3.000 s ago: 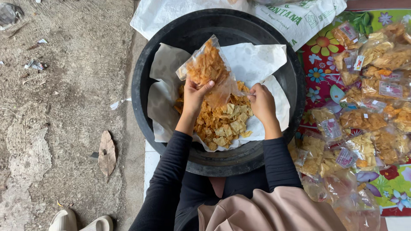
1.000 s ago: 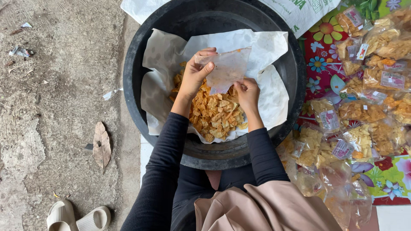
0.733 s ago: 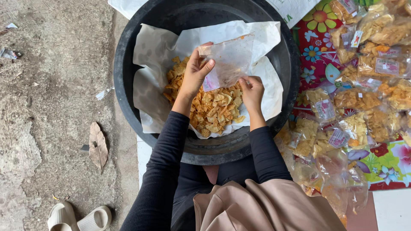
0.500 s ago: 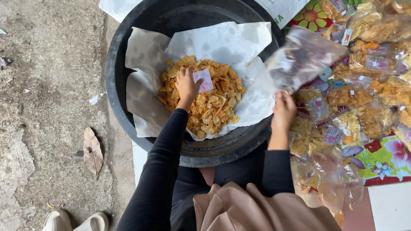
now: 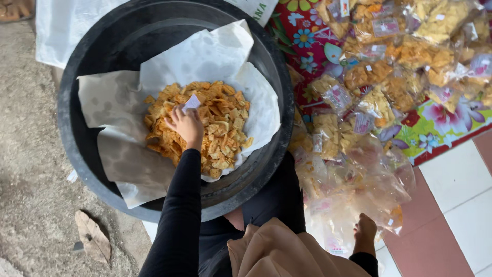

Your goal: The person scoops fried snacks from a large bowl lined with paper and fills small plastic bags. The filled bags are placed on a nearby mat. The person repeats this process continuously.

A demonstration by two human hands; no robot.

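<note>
Concrete floor point(image 5: 31, 169) left, tiles point(image 5: 456, 205) right; left hand point(image 5: 185, 125) fingers pinch paper slip point(image 5: 192, 101); right hand point(image 5: 365, 231) fingers unclear.

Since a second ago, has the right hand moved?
Yes. The right hand left the black tub, going right to the pile of clear bags beside it.

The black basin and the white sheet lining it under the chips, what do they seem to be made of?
The black basin looks like matte moulded plastic or rubber, going by its thick, dull, rounded rim; which one is unclear. The white sheet looks like paper: it creases stiffly and shows darker patches that seem to be oil stains beside the chips.
</note>
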